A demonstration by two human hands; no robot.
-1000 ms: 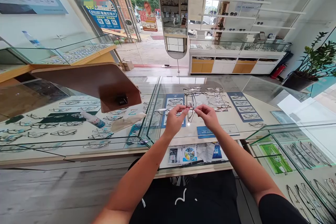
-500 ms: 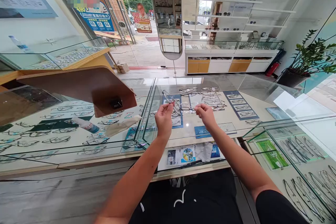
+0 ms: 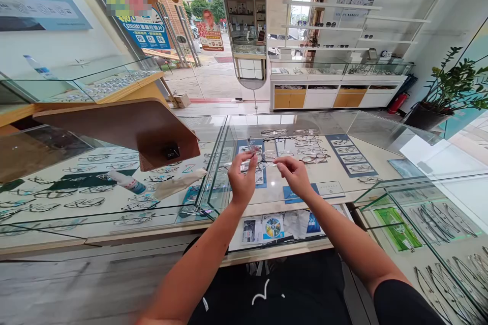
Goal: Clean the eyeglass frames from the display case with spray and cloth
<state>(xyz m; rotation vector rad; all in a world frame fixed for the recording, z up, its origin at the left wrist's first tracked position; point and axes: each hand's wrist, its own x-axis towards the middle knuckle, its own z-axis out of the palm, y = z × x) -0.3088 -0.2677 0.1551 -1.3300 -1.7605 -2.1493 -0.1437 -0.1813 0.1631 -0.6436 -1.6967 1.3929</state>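
Observation:
Over the glass display case (image 3: 267,205), my left hand (image 3: 243,177) is closed in a pinch on a pair of eyeglasses (image 3: 250,146), whose thin temples point up past the fingertips. To its right, my right hand (image 3: 293,173) is also pinched, its fingertips at the end of a thin dark rim that seems to belong to the same eyeglasses. The fine frame blends into the eyeglasses lying behind it. Below the hands is a blue card (image 3: 293,193). Rows of eyeglasses (image 3: 312,152) lie just beyond my right hand.
A brown board (image 3: 114,124) juts over the left case, above a white bottle (image 3: 127,181) and a beige cloth (image 3: 181,183). A dark blue display strip (image 3: 353,156) holds several glasses. Another glass case (image 3: 430,223) stands at the right. An oval mirror (image 3: 245,25) rises behind.
My right hand has moved left, nearer my left hand. The eyeglasses have turned, with their temples now more upright and closer together. The whole view has shifted slightly.

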